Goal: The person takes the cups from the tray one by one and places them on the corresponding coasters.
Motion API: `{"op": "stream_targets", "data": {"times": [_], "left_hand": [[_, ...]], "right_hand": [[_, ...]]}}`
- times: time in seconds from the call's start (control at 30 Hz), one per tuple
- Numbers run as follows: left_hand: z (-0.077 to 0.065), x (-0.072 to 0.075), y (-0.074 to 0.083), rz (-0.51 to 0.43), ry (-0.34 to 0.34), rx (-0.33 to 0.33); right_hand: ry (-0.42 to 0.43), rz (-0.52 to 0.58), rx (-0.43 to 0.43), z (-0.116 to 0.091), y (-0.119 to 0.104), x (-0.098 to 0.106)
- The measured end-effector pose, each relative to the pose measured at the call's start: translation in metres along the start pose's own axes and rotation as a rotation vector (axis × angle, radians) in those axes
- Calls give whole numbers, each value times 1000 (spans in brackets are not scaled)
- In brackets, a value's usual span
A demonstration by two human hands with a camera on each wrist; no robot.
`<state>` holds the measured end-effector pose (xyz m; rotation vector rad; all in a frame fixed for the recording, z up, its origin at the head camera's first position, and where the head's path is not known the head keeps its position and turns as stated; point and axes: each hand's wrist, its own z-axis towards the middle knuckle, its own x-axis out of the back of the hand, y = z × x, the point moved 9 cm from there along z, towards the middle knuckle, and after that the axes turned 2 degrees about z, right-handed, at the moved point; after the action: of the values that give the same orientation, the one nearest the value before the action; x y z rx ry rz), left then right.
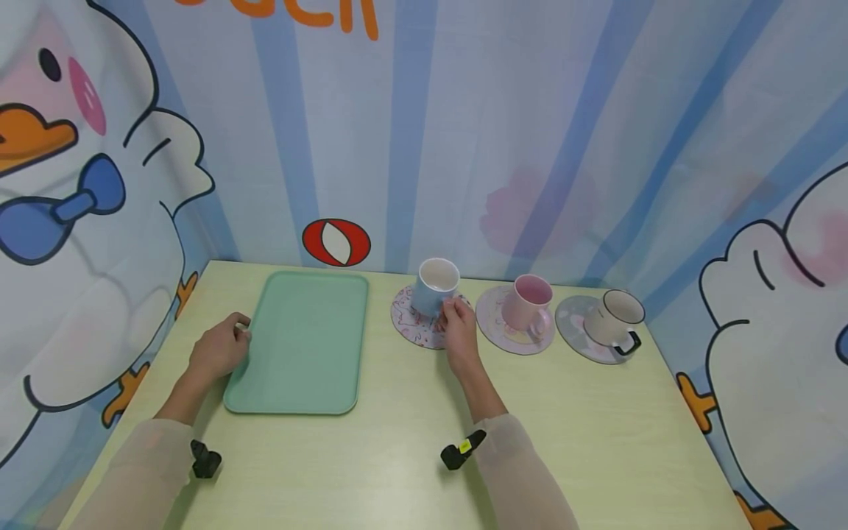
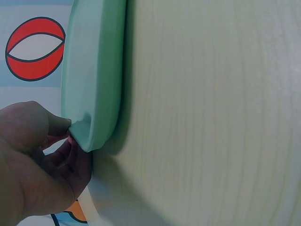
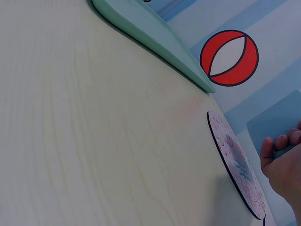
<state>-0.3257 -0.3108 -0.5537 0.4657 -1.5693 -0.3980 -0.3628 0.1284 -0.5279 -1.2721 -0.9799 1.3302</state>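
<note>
My left hand [image 1: 220,347] pinches the left rim of a mint-green tray [image 1: 298,342], thumb over the edge and fingers outside, as the left wrist view shows. The light blue mug [image 1: 429,292] is in my right hand [image 1: 461,333], which grips it on its handle side. In the right wrist view this mug [image 3: 275,125] is raised above a round patterned coaster [image 3: 235,162], with a gap between them. Next to it, a pink mug [image 1: 523,308] stands on a pinkish coaster [image 1: 489,313]. Farther right, a cream mug [image 1: 604,322] with a black handle sits on a grey coaster [image 1: 571,327].
All of this is on a pale wood-grain table [image 1: 397,456]. A blue striped curtain [image 1: 437,147] with cartoon ducks hangs along the back and both sides, right at the table's edges.
</note>
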Motion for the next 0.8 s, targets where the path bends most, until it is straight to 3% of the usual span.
{"op": "stream_targets", "data": {"times": [0.53,0.8], "left_hand": [[-1,1,1,2,3,3],[-2,1,3,-1,-11,17]], "right_hand": [[84,100,-48,1,23,16],[118,47,-89,0,30,20]]}}
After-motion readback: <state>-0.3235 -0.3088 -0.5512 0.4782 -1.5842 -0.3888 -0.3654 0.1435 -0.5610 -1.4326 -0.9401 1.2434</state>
